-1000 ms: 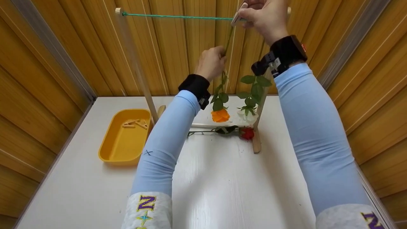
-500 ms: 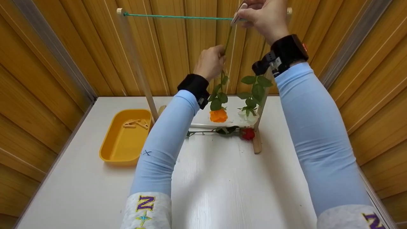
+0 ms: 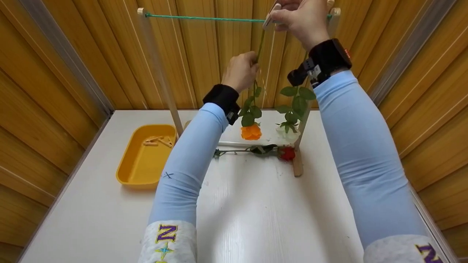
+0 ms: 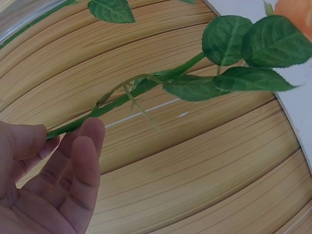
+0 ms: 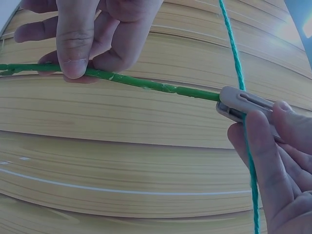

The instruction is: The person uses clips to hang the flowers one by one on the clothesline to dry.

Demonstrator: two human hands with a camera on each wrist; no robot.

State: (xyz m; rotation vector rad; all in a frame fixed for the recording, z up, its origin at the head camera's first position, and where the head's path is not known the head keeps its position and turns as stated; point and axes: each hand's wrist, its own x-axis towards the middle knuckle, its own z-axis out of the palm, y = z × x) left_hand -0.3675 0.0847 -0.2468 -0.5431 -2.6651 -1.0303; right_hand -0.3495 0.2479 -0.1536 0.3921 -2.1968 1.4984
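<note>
My left hand pinches the green stem of an orange rose, which hangs head down with its leaves below the fingers. Above it, my right hand holds a pale clothespin between thumb and fingers at the green cord. In the right wrist view the clothespin's tip sits over the stem's end, and the cord passes at the clothespin. A white rose hangs upside down to the right, its upper stem hidden behind my right wrist.
A wooden frame with upright posts carries the cord. On the white table, a red rose lies along the frame's base. At left stands a yellow tray with several clothespins. Wood-panelled walls enclose the table.
The orange rose's head has swung slightly left against the white rose. Both hands keep their grip near the same places, and the view has shifted a little.
</note>
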